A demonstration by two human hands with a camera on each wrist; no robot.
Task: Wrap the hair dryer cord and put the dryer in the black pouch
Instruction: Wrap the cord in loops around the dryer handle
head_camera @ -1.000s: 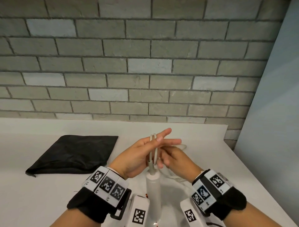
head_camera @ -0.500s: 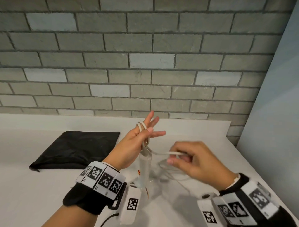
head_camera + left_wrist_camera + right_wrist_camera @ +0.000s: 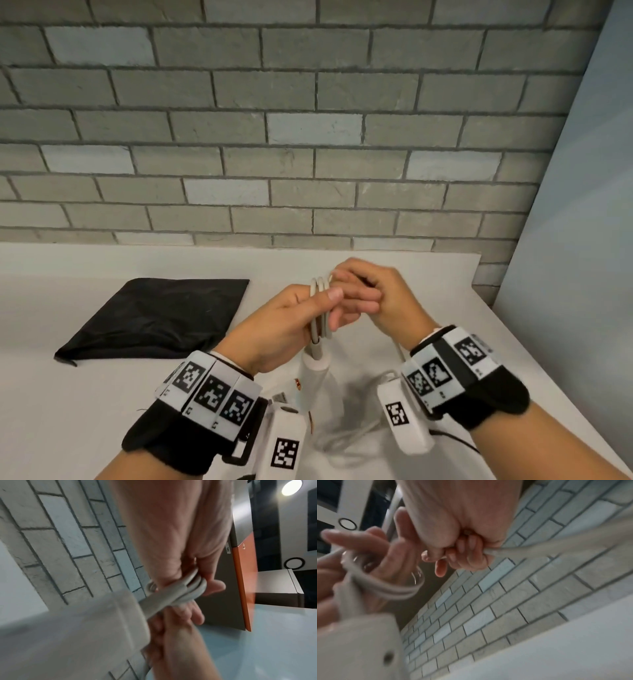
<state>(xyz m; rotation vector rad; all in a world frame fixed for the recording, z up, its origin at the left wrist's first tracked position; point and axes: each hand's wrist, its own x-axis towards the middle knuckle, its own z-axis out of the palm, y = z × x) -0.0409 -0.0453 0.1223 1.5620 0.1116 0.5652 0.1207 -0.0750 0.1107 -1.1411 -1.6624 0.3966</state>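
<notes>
Over the table: your two hands meet above the white table (image 3: 102, 394), right of the black pouch (image 3: 154, 318).
Left hand: your left hand (image 3: 284, 325) carries several loops of the cord (image 3: 320, 308), thumb clamped over them.
Right hand: your right hand (image 3: 373, 294) is curled round the free run of cord, feeding it toward the loops.
Dryer: the hair dryer (image 3: 313, 377) hangs handle-up below your left hand, cord exiting at the top.
Handling: the cord looks soft but springy, so loops may slip loose; keep the thumb pinned.
Hold: take the dryer by its smooth, rigid handle for the pouch; it looks light.
Pouch: limp fabric, lying flat on the table; likely needs one hand to open.
</notes>
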